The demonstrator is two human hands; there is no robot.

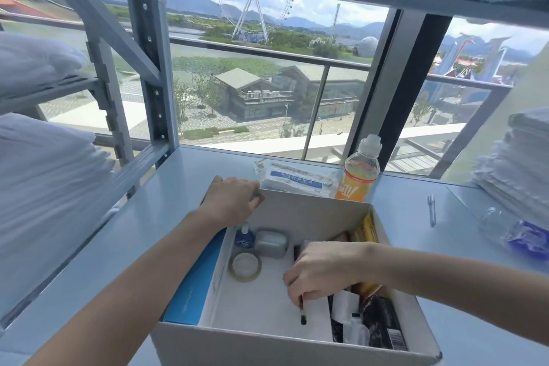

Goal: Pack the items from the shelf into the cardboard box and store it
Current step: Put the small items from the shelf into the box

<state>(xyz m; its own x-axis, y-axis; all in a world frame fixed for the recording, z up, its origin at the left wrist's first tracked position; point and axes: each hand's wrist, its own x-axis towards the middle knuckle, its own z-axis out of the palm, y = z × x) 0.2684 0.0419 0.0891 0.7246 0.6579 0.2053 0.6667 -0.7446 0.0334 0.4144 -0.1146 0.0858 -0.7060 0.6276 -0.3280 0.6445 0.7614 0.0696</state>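
Observation:
An open cardboard box [297, 345] stands on the pale blue shelf [98, 246] in front of me. My left hand [231, 202] grips the box's far left corner. My right hand [323, 270] is inside the box and holds a thin dark pen [303, 313], tip pointing down toward the box floor. Inside lie a tape roll [245, 266], a small blue bottle [244, 236], a grey case [271, 244] and several dark packets [377, 321] along the right wall. Behind the box sit an orange drink bottle [358, 172] and a clear plastic packet [294, 177].
A silver pen [431, 209] lies on the shelf to the right, near a clear bottle with a blue label [517, 233]. Folded white linen [517, 169] is stacked at far right and more white linen [44, 172] at left. Steel uprights [145, 47] frame a window behind.

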